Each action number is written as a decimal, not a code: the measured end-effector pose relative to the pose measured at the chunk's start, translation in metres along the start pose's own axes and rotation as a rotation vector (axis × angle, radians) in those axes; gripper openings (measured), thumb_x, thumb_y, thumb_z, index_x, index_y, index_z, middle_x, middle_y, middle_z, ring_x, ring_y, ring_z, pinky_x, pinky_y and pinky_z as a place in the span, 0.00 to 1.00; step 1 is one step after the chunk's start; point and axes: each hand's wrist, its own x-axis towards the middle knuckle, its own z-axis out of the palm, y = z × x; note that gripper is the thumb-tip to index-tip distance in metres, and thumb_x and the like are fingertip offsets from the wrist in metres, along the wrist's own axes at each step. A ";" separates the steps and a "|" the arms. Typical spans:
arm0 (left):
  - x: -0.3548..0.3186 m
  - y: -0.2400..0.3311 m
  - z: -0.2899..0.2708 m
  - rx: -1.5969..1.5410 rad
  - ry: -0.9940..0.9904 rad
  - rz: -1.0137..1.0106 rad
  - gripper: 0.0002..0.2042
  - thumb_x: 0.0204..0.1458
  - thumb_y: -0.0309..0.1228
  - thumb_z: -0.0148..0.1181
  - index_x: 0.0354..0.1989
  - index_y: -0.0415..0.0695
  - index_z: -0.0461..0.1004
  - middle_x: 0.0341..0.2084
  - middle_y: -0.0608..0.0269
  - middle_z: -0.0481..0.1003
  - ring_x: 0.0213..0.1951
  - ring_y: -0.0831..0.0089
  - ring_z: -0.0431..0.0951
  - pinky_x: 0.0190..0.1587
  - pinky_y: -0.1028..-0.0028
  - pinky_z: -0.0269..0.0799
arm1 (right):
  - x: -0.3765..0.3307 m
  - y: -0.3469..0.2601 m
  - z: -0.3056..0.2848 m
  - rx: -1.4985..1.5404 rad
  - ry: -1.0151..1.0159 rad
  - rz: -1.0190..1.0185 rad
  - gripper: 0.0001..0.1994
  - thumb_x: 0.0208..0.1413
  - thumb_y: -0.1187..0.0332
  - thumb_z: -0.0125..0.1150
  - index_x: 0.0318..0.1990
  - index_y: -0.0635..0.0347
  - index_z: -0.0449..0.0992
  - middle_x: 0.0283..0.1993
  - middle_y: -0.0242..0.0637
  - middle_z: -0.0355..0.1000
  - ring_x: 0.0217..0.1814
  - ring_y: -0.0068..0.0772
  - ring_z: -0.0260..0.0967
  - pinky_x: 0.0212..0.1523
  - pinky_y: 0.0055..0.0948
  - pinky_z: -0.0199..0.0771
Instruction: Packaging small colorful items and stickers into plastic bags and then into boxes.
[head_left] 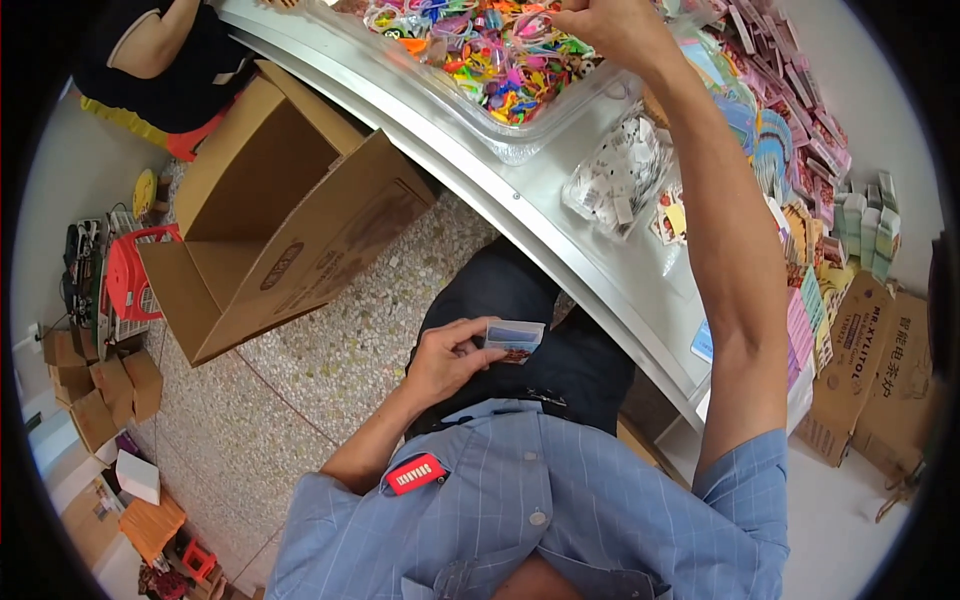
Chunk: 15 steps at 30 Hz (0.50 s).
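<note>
White table (560, 235), one toy tray (520, 140), one small packet (513, 340), left hand (447, 358)

One head-worn fisheye view looks steeply down the person's own front; lap and floor lie near, the white table (560, 235) far and right; straight edges bend toward the rim.

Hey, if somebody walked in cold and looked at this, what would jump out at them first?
Probably the clear tub heaped with bright plastic trinkets at the top, where the right hand is closed over the pile. Next, the big open cardboard box on the speckled floor at left. The left hand holds a small packet over the lap.
</note>
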 end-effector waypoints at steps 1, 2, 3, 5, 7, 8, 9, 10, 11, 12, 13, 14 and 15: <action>0.001 0.001 0.000 0.015 -0.007 0.000 0.20 0.51 0.18 0.69 0.54 0.38 0.78 0.36 0.63 0.79 0.26 0.84 0.77 0.29 0.83 0.72 | 0.003 0.006 0.001 -0.001 0.009 -0.009 0.09 0.49 0.70 0.62 0.24 0.68 0.77 0.21 0.49 0.74 0.23 0.37 0.74 0.26 0.38 0.72; 0.000 0.001 0.000 0.016 -0.001 0.005 0.20 0.51 0.18 0.69 0.54 0.38 0.78 0.36 0.63 0.79 0.26 0.84 0.77 0.29 0.83 0.72 | 0.002 0.006 0.003 0.370 0.029 0.096 0.07 0.50 0.70 0.62 0.28 0.67 0.78 0.23 0.44 0.76 0.25 0.33 0.75 0.27 0.35 0.73; -0.002 0.000 -0.001 0.004 0.005 -0.004 0.20 0.51 0.18 0.69 0.54 0.38 0.78 0.36 0.63 0.79 0.26 0.84 0.77 0.29 0.83 0.73 | 0.003 0.006 0.006 0.741 0.044 0.200 0.06 0.52 0.70 0.63 0.31 0.65 0.79 0.26 0.39 0.77 0.27 0.29 0.75 0.28 0.31 0.74; -0.001 0.000 0.001 -0.008 0.006 -0.007 0.20 0.50 0.18 0.70 0.54 0.37 0.78 0.36 0.62 0.79 0.26 0.84 0.77 0.30 0.83 0.73 | 0.008 0.026 0.005 0.993 -0.021 0.300 0.08 0.55 0.71 0.60 0.42 0.61 0.76 0.34 0.31 0.76 0.33 0.26 0.75 0.34 0.26 0.77; 0.004 0.002 0.003 -0.016 -0.020 -0.012 0.21 0.51 0.19 0.69 0.55 0.37 0.77 0.36 0.62 0.79 0.26 0.84 0.77 0.30 0.83 0.73 | 0.021 0.070 0.015 2.021 -0.501 -0.189 0.09 0.57 0.73 0.58 0.45 0.61 0.74 0.37 0.31 0.75 0.36 0.25 0.75 0.37 0.26 0.76; -0.003 -0.002 -0.002 -0.020 0.029 -0.027 0.21 0.51 0.19 0.69 0.55 0.37 0.77 0.36 0.62 0.79 0.26 0.84 0.77 0.30 0.83 0.73 | 0.011 0.020 0.005 1.577 -0.084 0.259 0.10 0.58 0.73 0.58 0.47 0.60 0.73 0.39 0.30 0.74 0.38 0.24 0.74 0.39 0.25 0.76; -0.002 -0.001 -0.002 -0.021 0.018 -0.023 0.21 0.51 0.19 0.69 0.55 0.37 0.77 0.36 0.62 0.79 0.26 0.84 0.77 0.30 0.83 0.73 | 0.011 0.022 0.003 1.572 -0.076 0.256 0.10 0.58 0.73 0.58 0.47 0.60 0.73 0.39 0.30 0.74 0.38 0.24 0.74 0.39 0.25 0.76; 0.000 0.000 -0.003 -0.022 0.009 -0.021 0.21 0.51 0.19 0.69 0.55 0.37 0.77 0.36 0.62 0.79 0.26 0.84 0.77 0.30 0.83 0.73 | 0.012 0.027 0.003 1.606 -0.085 0.217 0.09 0.59 0.71 0.59 0.46 0.60 0.74 0.38 0.31 0.74 0.37 0.24 0.74 0.38 0.25 0.76; 0.001 0.001 -0.003 -0.022 0.010 -0.019 0.21 0.51 0.19 0.69 0.55 0.37 0.77 0.36 0.62 0.79 0.26 0.84 0.77 0.30 0.83 0.73 | 0.014 0.025 0.003 1.642 -0.100 0.177 0.09 0.59 0.69 0.61 0.45 0.60 0.74 0.38 0.31 0.74 0.36 0.24 0.74 0.37 0.25 0.76; 0.001 0.003 -0.003 -0.025 0.013 -0.033 0.21 0.51 0.19 0.69 0.55 0.37 0.77 0.36 0.62 0.79 0.26 0.84 0.77 0.29 0.83 0.73 | 0.016 0.023 0.002 1.641 -0.101 0.175 0.09 0.59 0.69 0.61 0.45 0.60 0.74 0.38 0.31 0.74 0.36 0.24 0.74 0.37 0.25 0.76; 0.002 0.003 -0.004 -0.028 0.016 -0.047 0.21 0.51 0.19 0.70 0.55 0.37 0.77 0.36 0.62 0.78 0.26 0.84 0.77 0.29 0.83 0.73 | 0.017 0.021 0.003 1.581 -0.053 0.215 0.08 0.59 0.67 0.63 0.42 0.60 0.76 0.35 0.31 0.75 0.33 0.23 0.73 0.34 0.24 0.75; 0.003 0.003 -0.004 -0.029 0.018 -0.047 0.21 0.51 0.19 0.70 0.55 0.37 0.77 0.36 0.62 0.78 0.26 0.84 0.77 0.29 0.83 0.73 | 0.017 0.012 0.001 1.521 -0.008 0.256 0.09 0.59 0.64 0.65 0.38 0.60 0.77 0.31 0.31 0.75 0.30 0.23 0.73 0.31 0.24 0.74; 0.003 0.002 -0.004 -0.025 0.021 -0.042 0.21 0.51 0.19 0.70 0.55 0.37 0.77 0.36 0.62 0.78 0.26 0.84 0.77 0.29 0.83 0.72 | 0.017 0.003 -0.001 1.523 -0.013 0.254 0.09 0.59 0.64 0.65 0.38 0.60 0.77 0.31 0.31 0.75 0.30 0.23 0.73 0.31 0.24 0.74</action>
